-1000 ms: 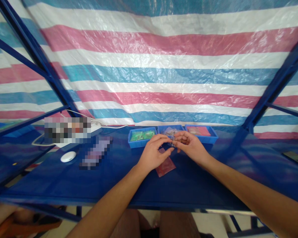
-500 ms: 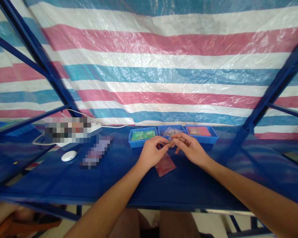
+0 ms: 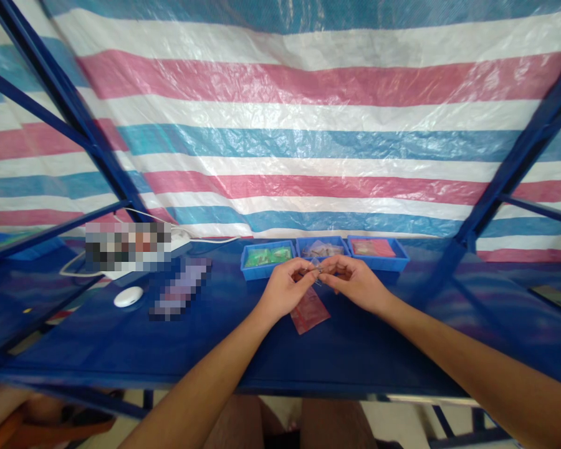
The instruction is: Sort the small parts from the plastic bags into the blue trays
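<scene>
Right then, your left hand (image 3: 283, 292) and your right hand (image 3: 355, 284) met over the blue table (image 3: 364, 349), fingertips almost touching. Both were pinched shut on one tiny part (image 3: 316, 270), held up in the air between them, just in front of the middle tray (image 3: 321, 248). It was too small to tell what it was. A red bag (image 3: 310, 312) lay flat on the table right under your hands, partly hidden by your left hand. It looked shut, though that was hard to see. Behind were three little blue trays in a row: a green tray (image 3: 267, 257) of green bags, the middle one of clear bags, and a red tray (image 3: 376, 249) of red bags. So the part was picked up but had not gone into any bag yet. A white mouse (image 3: 128, 296) sat far to the left.
</scene>
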`<state>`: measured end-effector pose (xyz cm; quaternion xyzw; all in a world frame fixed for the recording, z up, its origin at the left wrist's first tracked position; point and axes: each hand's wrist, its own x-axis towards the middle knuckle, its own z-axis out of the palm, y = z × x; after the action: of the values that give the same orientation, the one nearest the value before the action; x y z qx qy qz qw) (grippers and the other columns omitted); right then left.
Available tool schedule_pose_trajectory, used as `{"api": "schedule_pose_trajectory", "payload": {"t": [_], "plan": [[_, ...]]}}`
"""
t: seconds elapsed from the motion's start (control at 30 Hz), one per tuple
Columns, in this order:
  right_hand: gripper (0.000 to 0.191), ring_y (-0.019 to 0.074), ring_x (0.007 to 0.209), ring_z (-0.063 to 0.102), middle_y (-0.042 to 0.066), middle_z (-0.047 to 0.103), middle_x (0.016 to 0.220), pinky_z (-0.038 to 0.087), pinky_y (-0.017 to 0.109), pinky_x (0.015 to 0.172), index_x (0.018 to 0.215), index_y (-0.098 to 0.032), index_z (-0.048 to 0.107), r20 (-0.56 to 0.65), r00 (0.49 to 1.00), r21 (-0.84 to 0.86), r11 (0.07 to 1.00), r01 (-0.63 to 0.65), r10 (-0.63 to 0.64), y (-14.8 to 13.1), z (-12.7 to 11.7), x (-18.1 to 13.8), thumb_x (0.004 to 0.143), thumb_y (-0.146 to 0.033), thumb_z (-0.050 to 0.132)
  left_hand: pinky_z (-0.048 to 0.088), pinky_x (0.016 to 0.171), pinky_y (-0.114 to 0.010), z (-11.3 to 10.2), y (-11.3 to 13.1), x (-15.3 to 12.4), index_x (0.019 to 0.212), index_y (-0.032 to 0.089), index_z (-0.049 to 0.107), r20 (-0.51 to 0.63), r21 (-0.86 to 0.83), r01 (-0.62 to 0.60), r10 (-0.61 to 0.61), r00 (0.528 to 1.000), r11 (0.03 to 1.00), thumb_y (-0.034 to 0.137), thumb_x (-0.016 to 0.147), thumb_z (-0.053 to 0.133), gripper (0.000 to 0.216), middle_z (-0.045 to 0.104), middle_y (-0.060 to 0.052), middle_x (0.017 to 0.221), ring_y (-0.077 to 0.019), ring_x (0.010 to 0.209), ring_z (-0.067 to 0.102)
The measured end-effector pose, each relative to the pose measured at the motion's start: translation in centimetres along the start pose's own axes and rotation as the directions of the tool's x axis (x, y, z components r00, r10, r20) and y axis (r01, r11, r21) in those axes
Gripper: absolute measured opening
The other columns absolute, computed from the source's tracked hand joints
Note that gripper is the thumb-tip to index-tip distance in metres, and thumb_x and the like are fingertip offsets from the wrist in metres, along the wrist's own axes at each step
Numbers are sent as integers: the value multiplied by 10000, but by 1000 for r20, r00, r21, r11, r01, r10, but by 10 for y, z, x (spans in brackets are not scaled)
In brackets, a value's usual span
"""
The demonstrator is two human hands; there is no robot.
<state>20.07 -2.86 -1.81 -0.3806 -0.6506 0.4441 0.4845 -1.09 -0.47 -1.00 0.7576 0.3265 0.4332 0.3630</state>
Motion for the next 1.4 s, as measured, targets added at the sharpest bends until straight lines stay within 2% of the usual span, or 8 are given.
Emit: {"api": "schedule_pose_trajectory", "payload": {"t": [0.33, 0.67, 0.77, 0.83, 0.93, 1.07, 1.27, 1.4], "plan": [[301, 136, 680, 614, 1, 683, 862, 550, 277, 599, 949, -205, 668, -7, 1000, 34, 999, -19, 19, -1, 1, 0, 851, -446, 819, 531, 822, -296, 0, 5, -1, 948, 174, 768, 57, 68, -46, 42, 997, 997, 386, 977, 678, 232, 747, -75, 977, -202, 909, 696], [342, 138, 618, 568, -23, 633, 764, 499, 270, 539, 888, -223, 604, -106, 994, 39, 999, -15, 19, 7, -3, 5, 844, -497, 804, 531, 698, -268, 2, 3, -2, 1116, 209, 727, -102, 186, -23, 43, 994, 982, 381, 940, 722, 246, 751, -62, 1019, -186, 865, 712], [300, 153, 628, 579, -21, 628, 751, 499, 279, 542, 910, -231, 608, -139, 990, -1, 1000, 13, -13, 10, -6, 5, 876, -474, 780, 539, 715, -282, 2, 5, -3, 1082, 210, 766, -45, 168, 5, 3, 999, 986, 419, 968, 689, 250, 778, -52, 947, -191, 830, 724], [249, 179, 692, 622, 3, 662, 799, 526, 302, 587, 923, -232, 638, -157, 986, -88, 995, 44, -58, 9, -7, 4, 898, -448, 759, 559, 765, -300, 3, 7, -4, 1096, 211, 790, 25, 117, 25, -28, 999, 993, 451, 978, 677, 290, 804, -62, 1015, -208, 873, 746], [161, 234, 907, 688, 60, 721, 1005, 572, 354, 732, 970, -238, 704, -122, 974, -264, 952, 154, -192, 2, -6, 1, 914, -384, 740, 578, 851, -323, 4, 8, -5, 1169, 211, 796, 76, 24, 54, -56, 996, 998, 487, 963, 697, 359, 809, -77, 1132, -237, 970, 758], [113, 272, 1137, 670, 104, 677, 1254, 586, 386, 845, 1027, -258, 742, -38, 946, -339, 895, 290, -321, -7, -4, -2, 942, -324, 708, 584, 861, -324, 4, 5, -4, 1144, 189, 799, 87, -55, 103, -98, 991, 993, 526, 943, 712, 402, 812, -84, 1089, -237, 954, 754], [113, 282, 1233, 646, 109, 634, 1336, 576, 443, 968, 1034, -276, 764, 50, 942, -340, 881, 329, -332, -6, -6, -2, 971, -290, 671, 564, 779, -294, 1, 4, 0, 1026, 167, 795, 77, -155, 156, -145, 986, 976, 552, 938, 701, 405, 799, -61, 915, -194, 819, 728], [145, 289, 1242, 648, 112, 627, 1360, 576, 461, 982, 1053, -278, 770, 68, 948, -359, 879, 313, -310, -4, -6, -2, 965, -268, 656, 577, 850, -326, 1, 0, 3, 1003, 165, 765, 34, -245, 144, -140, 990, 959, 511, 863, 793, 375, 802, -70, 982, -203, 876, 739]]}}
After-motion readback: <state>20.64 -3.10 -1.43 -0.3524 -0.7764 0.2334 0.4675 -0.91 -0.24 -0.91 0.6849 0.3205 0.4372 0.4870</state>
